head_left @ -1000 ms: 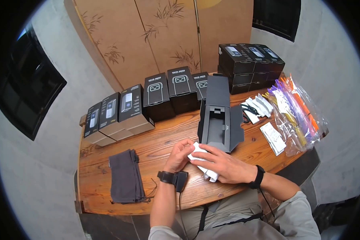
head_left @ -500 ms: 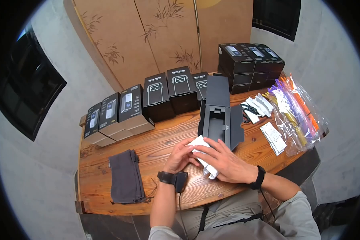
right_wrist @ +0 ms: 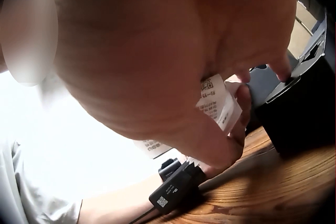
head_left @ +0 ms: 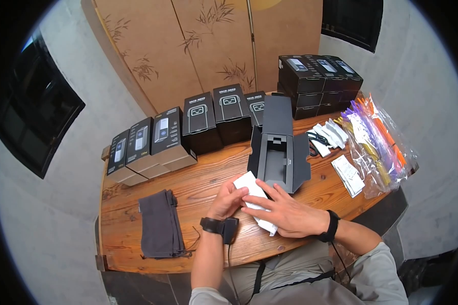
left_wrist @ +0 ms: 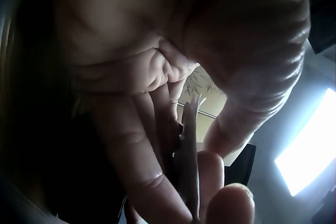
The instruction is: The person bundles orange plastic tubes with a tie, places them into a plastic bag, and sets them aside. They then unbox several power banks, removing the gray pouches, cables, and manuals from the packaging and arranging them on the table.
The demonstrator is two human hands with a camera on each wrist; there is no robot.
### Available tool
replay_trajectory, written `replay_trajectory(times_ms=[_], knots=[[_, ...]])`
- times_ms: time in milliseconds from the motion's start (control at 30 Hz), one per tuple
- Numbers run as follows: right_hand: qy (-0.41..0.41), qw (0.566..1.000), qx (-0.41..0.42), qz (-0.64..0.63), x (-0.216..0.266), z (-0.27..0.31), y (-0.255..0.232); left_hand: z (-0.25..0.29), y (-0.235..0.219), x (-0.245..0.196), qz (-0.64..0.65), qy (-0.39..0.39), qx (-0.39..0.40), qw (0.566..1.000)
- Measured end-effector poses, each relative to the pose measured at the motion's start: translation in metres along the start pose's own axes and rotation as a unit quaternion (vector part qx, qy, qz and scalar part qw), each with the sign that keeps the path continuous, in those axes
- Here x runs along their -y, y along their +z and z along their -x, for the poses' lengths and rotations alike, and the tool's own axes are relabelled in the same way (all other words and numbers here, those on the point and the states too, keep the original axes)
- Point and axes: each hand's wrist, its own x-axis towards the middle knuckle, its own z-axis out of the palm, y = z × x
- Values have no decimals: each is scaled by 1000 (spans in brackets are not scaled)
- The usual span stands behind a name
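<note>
A white folded paper leaflet (head_left: 249, 184) slants between both hands, close over the table's front. My left hand (head_left: 225, 201) pinches its upper left edge, thumb on top and fingers beneath. Over the lower right part lies my right hand (head_left: 296, 214), several fingers spread across the paper and the thumb at its near side. Printed text and a QR code show on the leaflet (right_wrist: 212, 100) in the right wrist view. Edge-on in the left wrist view, its thin layers (left_wrist: 188, 161) stand between the fingers. Just beyond the hands sits an opened black box (head_left: 277, 116) with an inner tray.
Black boxes (head_left: 229, 104) line the table's back left, and more are stacked (head_left: 318, 84) at the back right. A dark cloth pouch (head_left: 160, 223) lies at left. To the right are scissors (head_left: 318, 138), white papers (head_left: 347, 175) and a plastic bag of colourful strips (head_left: 379, 145).
The leaflet has turned and now shows more of its flat white face. The right hand has shifted slightly towards me, its fingers spreading wider. The left thumb has slid along the edge.
</note>
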Motion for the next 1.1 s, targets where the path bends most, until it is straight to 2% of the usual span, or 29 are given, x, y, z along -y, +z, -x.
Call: replay_trajectory(times_ms=[233, 333, 467, 533, 633, 733, 767, 833, 867, 967, 1100], knots=[[-6, 999, 10, -49, 3, 0, -8, -1, -6, 4, -8, 0, 5, 1000], [-12, 995, -52, -89, 0, 0, -5, 0, -7, 2, -13, 6, -6, 1000], [-19, 994, -49, -100, -3, 2, -1, -1, 0, 2, -15, 22, -28, 999], [-22, 994, -54, -92, 1, 3, -5, -2, -5, 3, -22, 22, -14, 999], [-59, 976, -141, -158, -5, 0, -6, -2, -8, 5, -29, 28, -21, 999], [4, 965, -176, -196, -5, 1, -6, 0, -8, 4, -30, 29, -7, 999], [31, 969, -177, -173, -5, 2, -6, 1, -8, 2, -31, 28, 4, 999], [85, 972, -177, -126, -3, 3, -4, 4, -2, 7, -35, 49, -26, 998], [85, 969, -200, -114, -4, 3, -1, 5, -1, 9, -38, 59, -40, 997], [104, 959, -252, -79, -6, 2, 4, 8, -7, 3, -59, -22, 27, 998], [167, 954, -244, -43, -6, 2, 6, 9, -5, 0, -79, -26, 63, 995]])
